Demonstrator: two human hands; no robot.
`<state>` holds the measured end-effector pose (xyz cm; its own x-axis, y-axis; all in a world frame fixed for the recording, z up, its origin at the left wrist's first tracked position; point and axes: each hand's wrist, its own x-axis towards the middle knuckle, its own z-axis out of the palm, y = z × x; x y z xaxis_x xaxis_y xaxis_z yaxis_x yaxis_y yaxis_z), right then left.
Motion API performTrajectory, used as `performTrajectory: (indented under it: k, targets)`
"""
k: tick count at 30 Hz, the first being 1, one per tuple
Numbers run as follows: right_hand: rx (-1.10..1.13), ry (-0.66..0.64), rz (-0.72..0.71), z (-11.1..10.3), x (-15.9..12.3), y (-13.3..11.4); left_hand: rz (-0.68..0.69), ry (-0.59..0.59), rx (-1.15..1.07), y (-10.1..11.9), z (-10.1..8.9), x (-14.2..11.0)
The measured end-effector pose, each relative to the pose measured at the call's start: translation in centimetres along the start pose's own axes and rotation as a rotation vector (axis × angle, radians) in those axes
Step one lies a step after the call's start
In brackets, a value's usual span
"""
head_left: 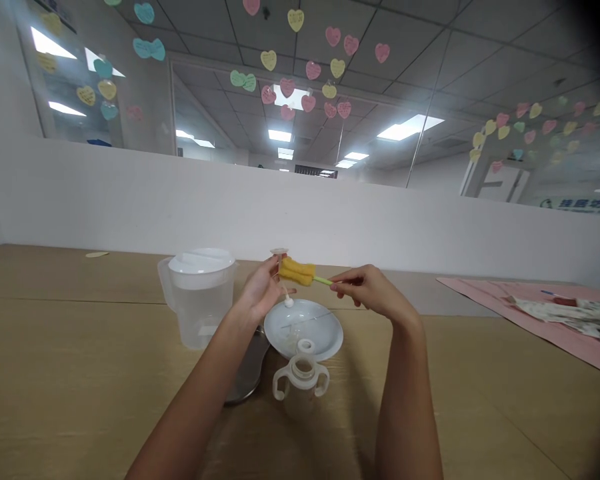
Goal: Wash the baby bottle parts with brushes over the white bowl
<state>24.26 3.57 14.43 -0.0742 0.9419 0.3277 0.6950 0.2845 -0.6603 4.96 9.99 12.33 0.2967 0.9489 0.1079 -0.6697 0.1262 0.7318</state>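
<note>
One hand, the right hand (367, 288), is closed in a pinch on the green handle (323, 281) of a yellow sponge brush (297, 271), which is held nearly level. By the left hand (261, 291), curled at the far end of the brush, a clear part (279, 253) with a flat rim is held up; whether it is touched by the sponge cannot be told. Just beneath, a small white tip (289, 303) is seen hanging on a thin tube.

Below the hands, a white bowl (334, 337) is set on the table (105, 373), with a thin rod (307, 320) laid across it. On its near side a two-handled cup (303, 383) is stood upright. To the left, a metal tray (250, 373) is partly hidden by the left forearm, and beyond it a lidded pitcher (203, 300) is placed. Far right, patterned cloth (555, 311) is spread on a pink sheet (480, 291). Above the white wall (260, 213), heart-shaped notes (313, 70) are stuck on glass.
</note>
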Motion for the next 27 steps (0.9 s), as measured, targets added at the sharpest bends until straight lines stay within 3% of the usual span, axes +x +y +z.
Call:
performTrajectory:
  k: [4, 10, 17, 20, 23, 25, 27]
  targets:
    - [-0.014, -0.167, 0.023, 0.2, 0.2, 0.1, 0.031, 0.074, -0.044, 0.4, 0.5, -0.8]
    - [-0.02, -0.152, 0.038, -0.8, -0.6, 0.6, 0.032, 0.074, -0.039, 0.6, 0.8, -1.2]
    - [-0.007, -0.16, 0.036, -0.9, -0.8, 0.4, 0.183, 0.059, 0.077, -0.1, -0.2, -0.1]
    - [0.004, -0.147, 0.027, -1.0, -0.7, 0.6, 0.36, 0.03, 0.472, 0.1, -1.3, 0.5]
    - [-0.01, -0.177, 0.052, -1.1, -0.6, 1.0, 0.477, -0.011, 1.247, 0.7, -2.5, 0.7]
    - [-0.031, -0.149, 0.044, -1.0, -0.4, 1.3, 0.412, 0.005, 1.736, 1.1, -3.3, 0.6]
    - [-0.056, -0.072, -0.004, -0.9, -0.1, 1.7, 0.263, 0.03, 1.987, 1.1, -4.1, 0.5]
